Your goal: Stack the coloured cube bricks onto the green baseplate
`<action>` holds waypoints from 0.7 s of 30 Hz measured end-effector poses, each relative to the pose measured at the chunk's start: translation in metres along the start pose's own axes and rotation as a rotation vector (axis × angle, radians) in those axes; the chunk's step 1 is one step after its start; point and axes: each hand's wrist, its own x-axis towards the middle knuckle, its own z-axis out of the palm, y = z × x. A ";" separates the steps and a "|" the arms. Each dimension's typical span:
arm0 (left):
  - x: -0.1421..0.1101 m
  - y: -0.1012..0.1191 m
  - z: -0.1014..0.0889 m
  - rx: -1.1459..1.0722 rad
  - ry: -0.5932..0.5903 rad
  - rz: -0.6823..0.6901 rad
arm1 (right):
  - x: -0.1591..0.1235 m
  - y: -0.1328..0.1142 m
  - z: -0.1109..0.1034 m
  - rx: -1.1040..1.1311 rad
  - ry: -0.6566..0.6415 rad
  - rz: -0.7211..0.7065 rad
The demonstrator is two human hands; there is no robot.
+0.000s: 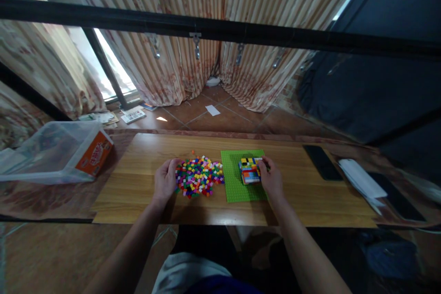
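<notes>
A pile of small multicoloured toy bricks (198, 177) lies loose on the wooden table. At its left edge rests my left hand (166, 180), fingers loosely curved and apart, with no brick visible in it. Just right of the pile is a green studded baseplate (231, 188). On that plate stands a blocky toy brick model (251, 175), with yellow and black on top and red, white and light blue on its near side. My right hand (271, 178) grips the model's right side between thumb and fingers. The fingertips there are partly hidden.
A dark phone (323, 162) lies on the wooden table (292, 197) at the right, beside a white object (361, 179) and another dark slab (396, 195). A clear plastic bin (58, 147) stands at left. A black bar (220, 30) crosses in front of the curtains.
</notes>
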 end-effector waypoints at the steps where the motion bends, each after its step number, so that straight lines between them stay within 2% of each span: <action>1: 0.000 0.000 0.000 0.005 0.001 -0.003 | -0.001 -0.001 0.000 -0.002 -0.005 -0.007; 14: 0.002 -0.004 0.000 0.027 -0.005 0.023 | -0.009 -0.012 0.005 -0.051 0.031 -0.031; 17: 0.001 -0.004 0.000 0.036 -0.009 0.040 | -0.009 -0.007 0.001 0.068 0.030 0.018; 21: 0.001 -0.001 0.000 0.031 -0.009 0.033 | -0.011 0.003 -0.007 0.332 0.158 0.129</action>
